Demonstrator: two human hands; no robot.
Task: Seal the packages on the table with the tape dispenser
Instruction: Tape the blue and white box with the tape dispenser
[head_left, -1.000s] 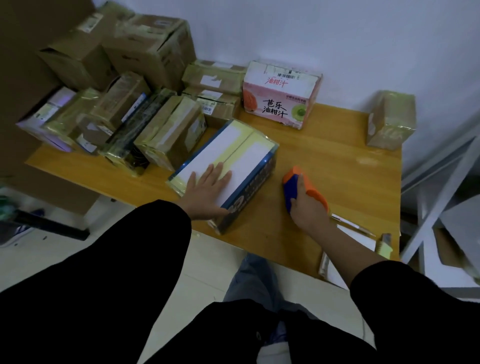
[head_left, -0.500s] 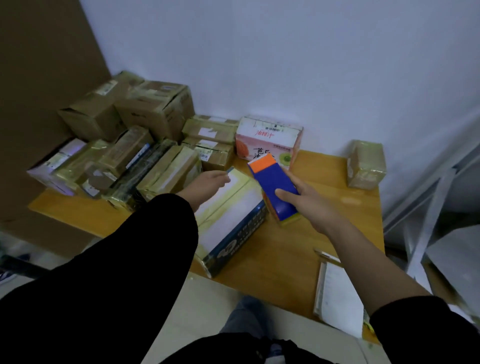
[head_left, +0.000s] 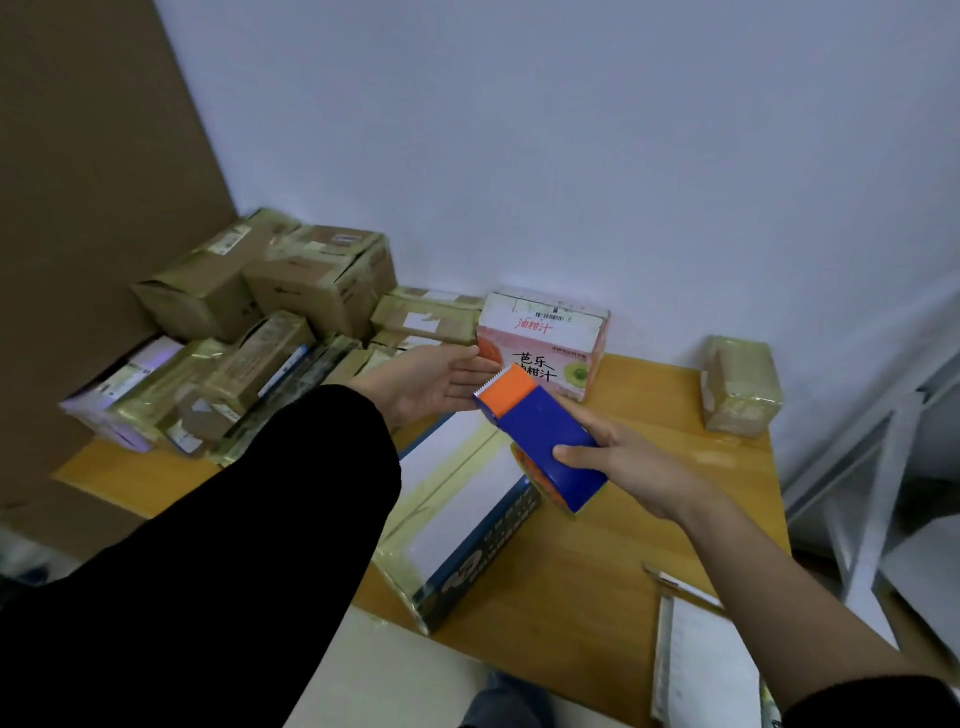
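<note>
The right hand (head_left: 634, 467) is now gripping the tape dispenser (head_left: 540, 441) in the air, thumb curling over its blue body, where a second ago it was holding it down on the table (head_left: 691, 519); the left hand (head_left: 431, 382) is no longer lying flat on the white-topped box (head_left: 457, 499) but is hanging open, palm up, fingers straight, holding nothing, its fingertips just beside the dispenser's orange toothed end, at ten o'clock of it; the dispenser is hovering over the box's far end, so I am judging that taping is about to begin; open room is lying at three o'clock of the box, over bare wood; the pink carton (head_left: 545, 338) is standing close at twelve, the pile of taped packages (head_left: 270, 332) is crowding nine to eleven, and the box's near corner is sitting at the table's near edge at six; a notepad (head_left: 701, 660) and pen (head_left: 680, 584) are lying at four
</note>
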